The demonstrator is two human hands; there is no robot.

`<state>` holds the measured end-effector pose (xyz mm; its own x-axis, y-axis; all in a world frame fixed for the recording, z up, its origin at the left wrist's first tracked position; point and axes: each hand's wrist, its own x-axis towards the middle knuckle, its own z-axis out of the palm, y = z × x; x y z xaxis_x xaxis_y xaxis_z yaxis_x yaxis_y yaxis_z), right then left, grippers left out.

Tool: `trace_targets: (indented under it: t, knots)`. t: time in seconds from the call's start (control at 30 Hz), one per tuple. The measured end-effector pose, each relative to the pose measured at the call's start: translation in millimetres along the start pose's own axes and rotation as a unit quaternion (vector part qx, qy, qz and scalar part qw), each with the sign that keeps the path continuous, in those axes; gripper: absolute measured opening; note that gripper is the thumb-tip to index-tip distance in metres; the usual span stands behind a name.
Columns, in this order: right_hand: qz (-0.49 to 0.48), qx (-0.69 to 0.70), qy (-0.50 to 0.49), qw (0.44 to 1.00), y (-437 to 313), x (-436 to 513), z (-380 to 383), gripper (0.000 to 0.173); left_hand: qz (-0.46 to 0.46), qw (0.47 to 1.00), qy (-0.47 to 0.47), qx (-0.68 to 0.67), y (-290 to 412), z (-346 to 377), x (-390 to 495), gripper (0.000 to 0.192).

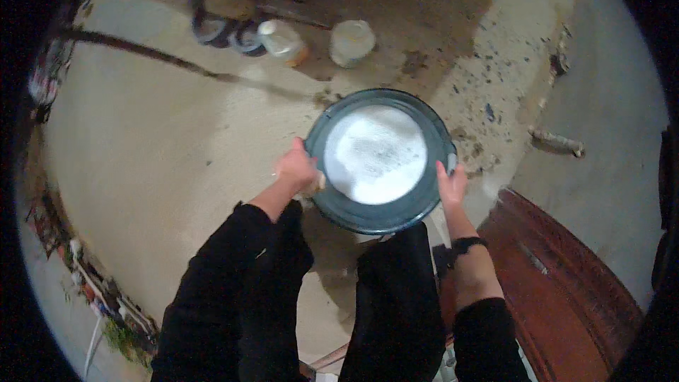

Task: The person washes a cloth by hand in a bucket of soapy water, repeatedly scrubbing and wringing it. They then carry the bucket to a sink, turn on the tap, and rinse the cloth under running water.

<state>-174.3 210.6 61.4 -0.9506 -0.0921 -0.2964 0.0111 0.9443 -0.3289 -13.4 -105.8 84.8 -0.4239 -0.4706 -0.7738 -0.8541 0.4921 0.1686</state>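
Note:
A round dark grey-green basin (371, 220) is held up between my two hands, above the ground and in front of my knees. White, sudsy-looking contents cover its bottom. My left hand (298, 167) grips the basin's left rim, the thumb on top. On the opposite side my right hand (452, 183) grips the right rim near a handle. The fingers under the basin are hidden on both sides.
Beyond the basin stand a whitish translucent container (352, 42) and a jug-like plastic container (281, 41), beside a pair of slippers (228, 32). A short stick (557, 142) lies at right, above a reddish-brown panel-like object (551, 276). The concrete ground (132, 132) has wet patches and scattered debris.

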Motion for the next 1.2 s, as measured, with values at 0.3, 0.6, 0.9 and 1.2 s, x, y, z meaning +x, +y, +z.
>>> trace_targets:
  t: [0.3, 0.6, 0.9, 1.2]
  knots:
    - [-0.027, 0.079, -0.049, 0.995, -25, -66, -150, 0.042, 0.085, 0.985, -0.040, -0.145, -19, -46, -125, 0.050]
    - [-0.163, 0.009, -0.152, 0.975, -143, -86, -324, 0.049, 0.075, 0.880, -0.097, -0.458, -56, -30, -239, 0.044]
    - [-0.334, -0.142, -0.349, 0.864, -527, -192, -186, 0.049, 0.029, 0.625, -0.064, -0.777, -243, 23, -272, 0.029]
    - [-0.530, -0.324, -0.383, 0.684, -817, -391, -50, 0.027, 0.021, 0.150, -0.095, -0.984, -431, -83, -318, 0.019]
